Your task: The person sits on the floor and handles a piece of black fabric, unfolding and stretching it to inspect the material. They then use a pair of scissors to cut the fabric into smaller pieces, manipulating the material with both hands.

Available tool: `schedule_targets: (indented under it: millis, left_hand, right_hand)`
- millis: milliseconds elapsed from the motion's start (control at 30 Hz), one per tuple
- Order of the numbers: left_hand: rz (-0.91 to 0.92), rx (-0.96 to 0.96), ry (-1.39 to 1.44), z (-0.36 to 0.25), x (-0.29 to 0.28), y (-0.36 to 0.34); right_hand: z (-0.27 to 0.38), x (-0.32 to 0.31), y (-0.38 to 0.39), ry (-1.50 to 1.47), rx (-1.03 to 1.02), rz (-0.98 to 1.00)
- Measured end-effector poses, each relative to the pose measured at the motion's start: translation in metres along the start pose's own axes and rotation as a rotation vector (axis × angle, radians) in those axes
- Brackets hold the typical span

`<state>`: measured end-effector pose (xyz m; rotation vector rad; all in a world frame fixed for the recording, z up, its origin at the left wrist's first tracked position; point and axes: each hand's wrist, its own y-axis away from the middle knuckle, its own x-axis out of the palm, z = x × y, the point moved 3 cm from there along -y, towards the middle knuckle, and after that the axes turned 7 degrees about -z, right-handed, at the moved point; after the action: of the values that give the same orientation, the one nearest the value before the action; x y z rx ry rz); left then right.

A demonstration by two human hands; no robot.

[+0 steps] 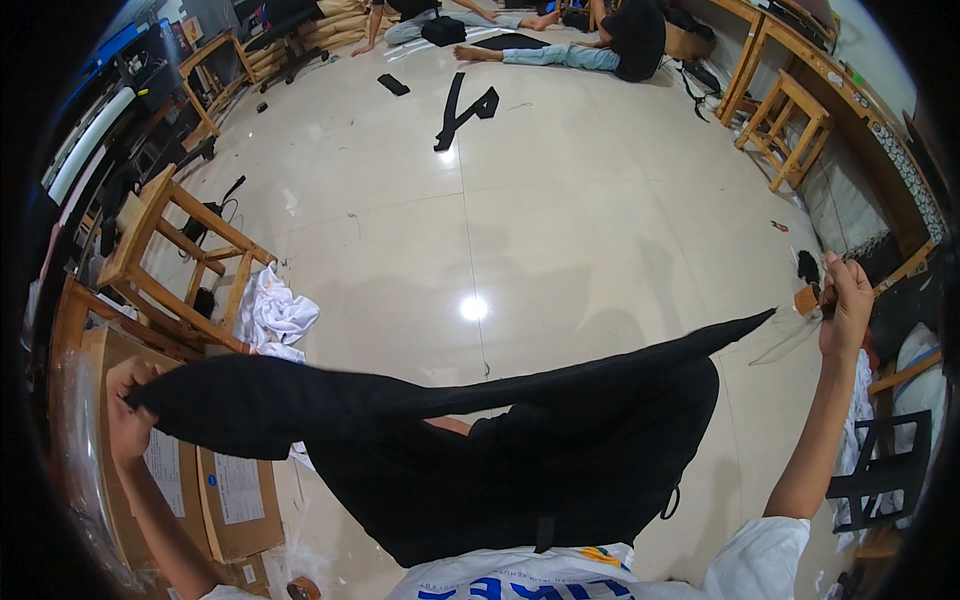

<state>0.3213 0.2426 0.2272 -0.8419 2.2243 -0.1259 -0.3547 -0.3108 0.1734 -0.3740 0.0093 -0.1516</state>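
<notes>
A wide piece of black cloth (pixel 520 470) stretches across in front of my body, its long upper band running from left to right. My left hand (pixel 132 400) is closed on the band's left end. The band narrows to a point at its right end, short of my right hand (pixel 848 300). That hand is raised with its fingers closed; what they hold, if anything, cannot be made out. Thin pale strands (pixel 785 340) show between the cloth's tip and this hand. A gap opens below the band near its middle, and a small dark loop (pixel 672 502) hangs at the cloth's right edge.
Black strips (pixel 460 115) lie on the tiled floor (pixel 600 230) ahead. Two people (pixel 640 45) sit on the floor at the back. A wooden stool (pixel 190 260), white cloth (pixel 275 310) and cardboard boxes (pixel 240 500) stand or lie at left. Another stool (pixel 785 130) stands at right.
</notes>
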Motion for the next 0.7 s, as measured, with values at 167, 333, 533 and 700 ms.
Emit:
schedule_targets:
  millis: [167, 333, 533, 700]
  left_hand:
    - [-0.239, 0.065, -0.454, 0.004, -0.012, -0.007]
    - [-0.202, 0.187, -0.386, -0.017, -0.027, -0.021]
    - [-0.158, 0.066, -0.29, -0.018, -0.017, -0.036]
    - [-0.095, 0.061, -0.336, -0.008, -0.022, -0.037]
  right_hand:
    - [-0.023, -0.058, -0.024, 0.018, 0.084, -0.152]
    - [-0.033, -0.11, -0.037, 0.07, 0.119, -0.164]
    - [-0.025, -0.138, -0.035, 0.08, 0.055, -0.204]
    - [-0.017, -0.133, -0.051, 0.151, 0.024, -0.193]
